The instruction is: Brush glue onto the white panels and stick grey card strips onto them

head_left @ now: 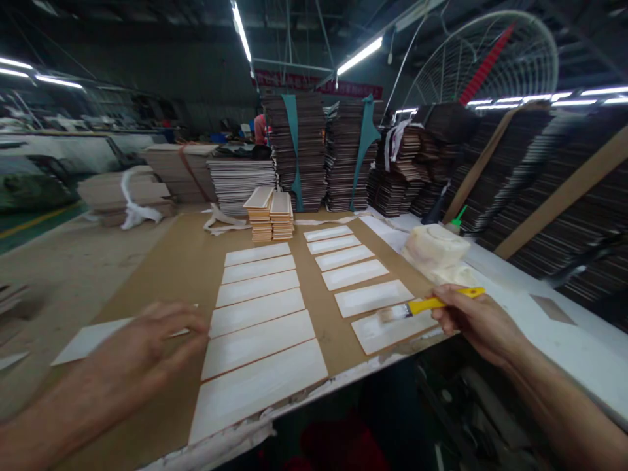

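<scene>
Right hand [460, 314] grips a yellow-handled paintbrush [426, 305], bristles [390, 314] on the nearest white panel [369, 336] of the right column [356, 276] — the left hand [152, 347] (blurred, thumb and fingers parted, apparently empty) is beside the left column [259, 303]

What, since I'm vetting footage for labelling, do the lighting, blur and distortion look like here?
Head view: the left hand looks blurred, the right hand and yellow brush crisper; head view: a ceiling tube glows harshly while the upper picture is otherwise dim; head view: shapes stretch toward the edges, notably the fan guard at upper right.
</scene>
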The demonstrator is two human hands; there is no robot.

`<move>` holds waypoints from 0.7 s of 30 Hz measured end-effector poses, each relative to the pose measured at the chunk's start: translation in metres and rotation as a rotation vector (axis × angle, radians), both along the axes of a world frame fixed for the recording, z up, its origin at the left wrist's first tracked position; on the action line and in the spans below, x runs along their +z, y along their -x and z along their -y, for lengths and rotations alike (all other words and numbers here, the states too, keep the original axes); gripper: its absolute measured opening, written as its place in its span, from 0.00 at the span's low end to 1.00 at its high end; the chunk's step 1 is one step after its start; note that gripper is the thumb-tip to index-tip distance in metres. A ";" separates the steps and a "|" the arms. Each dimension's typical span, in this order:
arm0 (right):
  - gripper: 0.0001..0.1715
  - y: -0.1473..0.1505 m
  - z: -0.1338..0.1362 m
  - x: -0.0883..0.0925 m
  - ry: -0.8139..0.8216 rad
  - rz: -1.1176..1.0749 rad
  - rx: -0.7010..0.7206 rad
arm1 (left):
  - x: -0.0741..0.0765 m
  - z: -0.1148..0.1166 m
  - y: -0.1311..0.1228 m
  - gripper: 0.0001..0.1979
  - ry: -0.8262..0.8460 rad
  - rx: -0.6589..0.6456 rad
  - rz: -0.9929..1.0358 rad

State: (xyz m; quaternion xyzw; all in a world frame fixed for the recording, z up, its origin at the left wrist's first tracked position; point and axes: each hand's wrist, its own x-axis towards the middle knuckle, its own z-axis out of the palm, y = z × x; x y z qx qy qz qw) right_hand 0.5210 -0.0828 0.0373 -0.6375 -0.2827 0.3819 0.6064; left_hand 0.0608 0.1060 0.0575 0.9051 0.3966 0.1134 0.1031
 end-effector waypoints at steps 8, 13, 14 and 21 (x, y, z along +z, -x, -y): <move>0.31 0.014 -0.004 -0.013 0.030 -0.067 0.055 | 0.015 0.083 -0.140 0.09 0.250 -0.485 -0.131; 0.31 0.015 0.000 -0.017 0.022 -0.076 0.050 | 0.004 0.088 -0.173 0.14 0.242 -0.610 -0.199; 0.30 0.016 0.000 -0.018 0.027 -0.077 0.057 | -0.001 0.088 -0.176 0.16 0.237 -0.625 -0.192; 0.27 0.024 -0.003 -0.028 0.059 -0.043 0.098 | -0.021 0.092 -0.190 0.25 0.231 -0.660 -0.175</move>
